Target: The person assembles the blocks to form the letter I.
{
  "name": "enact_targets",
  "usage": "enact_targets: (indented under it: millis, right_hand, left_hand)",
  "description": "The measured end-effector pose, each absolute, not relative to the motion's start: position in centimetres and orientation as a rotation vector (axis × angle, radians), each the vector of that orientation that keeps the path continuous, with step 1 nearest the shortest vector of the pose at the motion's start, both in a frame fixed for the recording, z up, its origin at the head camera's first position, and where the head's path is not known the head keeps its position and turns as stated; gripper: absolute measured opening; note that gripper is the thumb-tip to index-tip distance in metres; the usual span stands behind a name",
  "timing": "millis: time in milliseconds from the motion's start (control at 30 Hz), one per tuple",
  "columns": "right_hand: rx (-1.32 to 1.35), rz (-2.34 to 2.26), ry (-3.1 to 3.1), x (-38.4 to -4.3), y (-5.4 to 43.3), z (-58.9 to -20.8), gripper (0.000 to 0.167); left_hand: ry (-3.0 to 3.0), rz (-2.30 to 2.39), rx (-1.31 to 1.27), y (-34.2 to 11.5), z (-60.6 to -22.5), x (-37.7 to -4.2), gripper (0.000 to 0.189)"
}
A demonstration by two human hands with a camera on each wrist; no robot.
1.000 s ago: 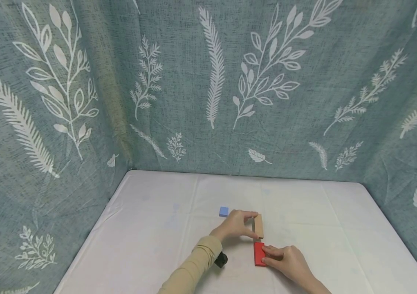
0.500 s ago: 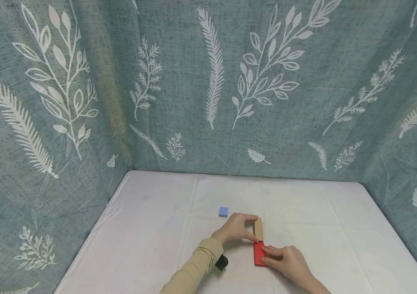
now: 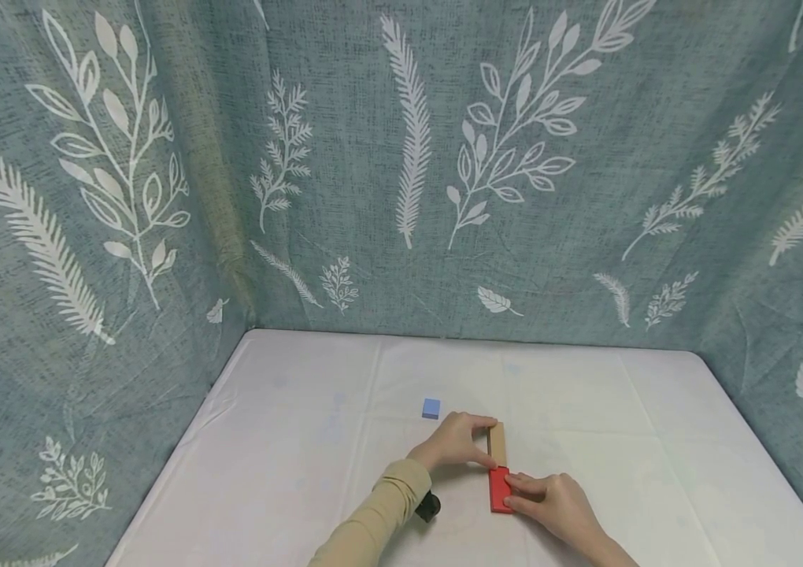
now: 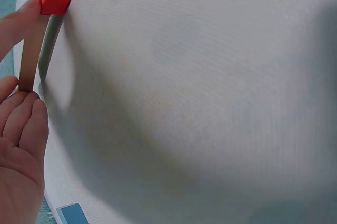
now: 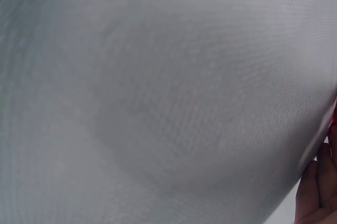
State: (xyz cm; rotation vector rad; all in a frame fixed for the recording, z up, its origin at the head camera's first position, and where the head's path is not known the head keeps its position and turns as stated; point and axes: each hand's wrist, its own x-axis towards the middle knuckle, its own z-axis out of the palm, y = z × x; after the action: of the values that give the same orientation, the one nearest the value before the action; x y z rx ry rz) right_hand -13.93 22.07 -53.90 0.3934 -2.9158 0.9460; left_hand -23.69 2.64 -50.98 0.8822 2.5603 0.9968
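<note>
My left hand (image 3: 453,442) pinches a tan wooden block (image 3: 497,445) lengthwise, with the thumb at its near end and fingers at its far end. In the left wrist view the same wooden block (image 4: 33,53) stands between thumb and fingertips. Just nearer to me, my right hand (image 3: 556,504) holds a red block (image 3: 501,490) from its right side with thumb and fingers. The two blocks meet end to end in one line; whether they touch or overlap is hard to tell. Only a sliver of red shows in the right wrist view, beside my fingers (image 5: 326,174).
A small blue block (image 3: 431,408) lies on the white-covered table (image 3: 288,441), beyond my left wrist. A black wrist camera (image 3: 427,506) hangs under the left forearm. Patterned green curtains (image 3: 373,197) enclose the back and sides of the table.
My left hand has brought the wooden block slightly toward me, closing the gap to the red block. The right hand and red block have stayed in place.
</note>
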Motion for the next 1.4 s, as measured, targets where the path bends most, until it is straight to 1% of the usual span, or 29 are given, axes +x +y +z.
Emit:
enact_targets:
  millis: [467,800,1133,1300,1400]
  right_hand:
    - [0.395,0.941,-2.910,-13.85,22.07,-53.80,0.037]
    - [0.392,0.933,-2.906,-13.86,22.06,-53.89,0.036]
    - [0.418,0.936,-2.888,-13.83,22.10,-53.76,0.039]
    - [0.410,0.945,-2.895,-13.86,22.08,-53.85,0.036]
    - [0.416,0.946,-2.897,-13.82,22.12,-53.81,0.038]
  left_hand:
    - [2.558,0.982,0.875,2.86,-51.14,-23.89,0.065]
    - [2.575,0.874,0.825,3.22,-50.66,-23.85,0.065]
    - [2.570,0.903,0.775,3.29,-50.59,-23.42,0.065]
    - [2.570,0.899,0.770,3.30,-50.50,-23.27,0.065]
    - [2.566,0.893,0.765,3.30,-50.48,-23.24,0.066]
